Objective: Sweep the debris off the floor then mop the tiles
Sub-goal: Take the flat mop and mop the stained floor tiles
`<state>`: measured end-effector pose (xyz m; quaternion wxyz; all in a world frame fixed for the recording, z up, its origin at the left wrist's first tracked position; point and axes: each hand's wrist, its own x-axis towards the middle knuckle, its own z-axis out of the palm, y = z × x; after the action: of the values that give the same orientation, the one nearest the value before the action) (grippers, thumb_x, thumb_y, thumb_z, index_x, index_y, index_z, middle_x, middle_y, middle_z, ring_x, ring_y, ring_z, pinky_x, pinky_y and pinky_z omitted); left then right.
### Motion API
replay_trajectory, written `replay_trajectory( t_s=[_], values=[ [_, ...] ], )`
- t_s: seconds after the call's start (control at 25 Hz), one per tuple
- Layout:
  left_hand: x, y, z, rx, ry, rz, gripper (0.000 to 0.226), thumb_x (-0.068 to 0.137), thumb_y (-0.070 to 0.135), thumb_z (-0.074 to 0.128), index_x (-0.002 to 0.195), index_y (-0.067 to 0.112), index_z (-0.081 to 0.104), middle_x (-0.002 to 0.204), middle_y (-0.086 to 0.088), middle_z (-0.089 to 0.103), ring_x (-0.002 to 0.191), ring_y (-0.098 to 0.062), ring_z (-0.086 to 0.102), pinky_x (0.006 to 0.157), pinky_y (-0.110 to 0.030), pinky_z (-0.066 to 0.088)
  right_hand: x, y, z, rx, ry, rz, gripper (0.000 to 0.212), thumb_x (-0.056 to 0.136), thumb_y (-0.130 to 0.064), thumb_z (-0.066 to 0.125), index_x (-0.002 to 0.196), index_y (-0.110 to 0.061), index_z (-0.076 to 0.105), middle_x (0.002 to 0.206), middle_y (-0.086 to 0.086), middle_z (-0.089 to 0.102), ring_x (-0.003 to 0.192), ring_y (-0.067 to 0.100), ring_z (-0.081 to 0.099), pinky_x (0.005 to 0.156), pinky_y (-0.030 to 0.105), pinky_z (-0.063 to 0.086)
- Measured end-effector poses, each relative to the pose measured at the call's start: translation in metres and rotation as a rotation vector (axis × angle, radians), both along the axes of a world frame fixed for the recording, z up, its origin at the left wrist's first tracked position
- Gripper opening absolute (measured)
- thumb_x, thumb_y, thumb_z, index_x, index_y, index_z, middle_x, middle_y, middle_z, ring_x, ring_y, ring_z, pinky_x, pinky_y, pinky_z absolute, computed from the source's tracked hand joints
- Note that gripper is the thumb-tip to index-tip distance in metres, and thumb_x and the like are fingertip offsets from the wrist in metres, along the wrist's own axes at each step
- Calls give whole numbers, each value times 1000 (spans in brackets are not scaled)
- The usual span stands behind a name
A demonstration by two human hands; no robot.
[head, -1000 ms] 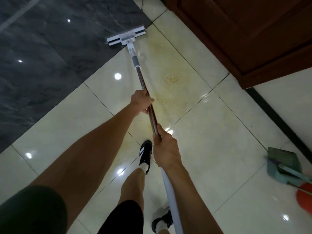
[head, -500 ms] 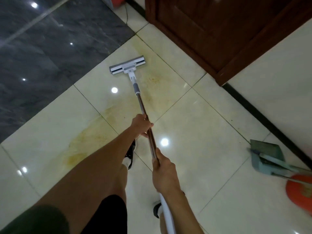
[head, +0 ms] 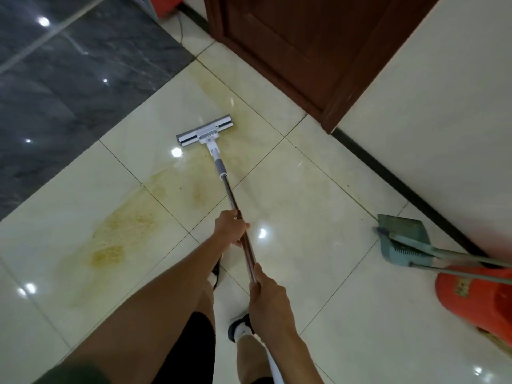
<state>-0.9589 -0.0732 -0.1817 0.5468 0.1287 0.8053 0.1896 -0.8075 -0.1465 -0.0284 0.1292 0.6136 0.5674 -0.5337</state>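
1. Left hand (head: 230, 228) is further down the mop handle (head: 240, 225), fingers wrapped around the shaft.
2. Right hand (head: 268, 300) grips the same handle just behind the left fingers, closer to the body, fingers curled tight on it.
3. Mop head (head: 205, 131) sits flat on the cream tiles (head: 318, 206), well ahead of both sets of fingers, near the brown door (head: 304, 48).
4. Yellowish smeared stain (head: 122, 231) is off to the left of the left fingers, streaking up toward the mop head.
5. Green dustpan (head: 401, 239) lies off to the right of the right fingers, beside an orange bucket (head: 476, 303), by the wall.
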Motion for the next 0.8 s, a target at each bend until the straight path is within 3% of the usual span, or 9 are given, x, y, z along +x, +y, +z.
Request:
replay_trajectory(
  t_s=[0.08, 0.2, 0.36, 0.52, 0.68, 0.8],
  values=[
    [-13, 24, -3, 10, 6, 22, 66, 89, 5, 71, 149, 13, 45, 112, -14, 68, 66, -23, 72, 47, -32, 59, -12, 27, -8, 18, -20, 37, 49, 105, -23, 37, 153, -33, 29, 94, -3, 64, 70, 8, 59, 59, 15, 49],
    [-48, 76, -12, 37, -4, 93, 64, 87, 5, 73, 146, 14, 48, 107, -14, 70, 63, -23, 72, 50, -36, 61, -46, 80, -20, 55, -25, 46, 50, 104, -23, 38, 152, -34, 32, 100, 2, 67, 81, 15, 65, 74, 28, 57],
    [-127, 164, -30, 77, 28, 150, 64, 85, 5, 75, 144, 12, 51, 114, -15, 69, 69, -23, 71, 52, -42, 62, -119, 170, -41, 82, -4, 73, 49, 104, -24, 39, 151, -34, 34, 100, 4, 68, 79, 16, 65, 73, 28, 57],
    [-213, 274, -48, 92, 58, 132, 58, 88, 5, 71, 143, 8, 51, 113, -13, 66, 64, -15, 64, 40, -30, 56, -208, 279, -74, 128, -22, 84, 49, 105, -26, 40, 153, -31, 31, 114, 7, 66, 95, 21, 67, 85, 33, 58],
    [-279, 362, -60, 78, 81, 92, 32, 87, 5, 73, 117, 5, 63, 103, -14, 68, 75, -24, 68, 40, -33, 56, -268, 363, -94, 180, -16, 109, 45, 105, -27, 38, 150, -27, 36, 117, 12, 66, 101, 29, 65, 85, 36, 56],
    [-307, 399, -71, 85, 70, 99, 28, 89, 4, 71, 115, 3, 62, 100, -15, 69, 83, -30, 71, 45, -37, 58, -291, 400, -103, 172, 10, 83, 43, 106, -25, 39, 149, -25, 39, 126, 10, 65, 111, 28, 63, 91, 34, 51]
  ],
)
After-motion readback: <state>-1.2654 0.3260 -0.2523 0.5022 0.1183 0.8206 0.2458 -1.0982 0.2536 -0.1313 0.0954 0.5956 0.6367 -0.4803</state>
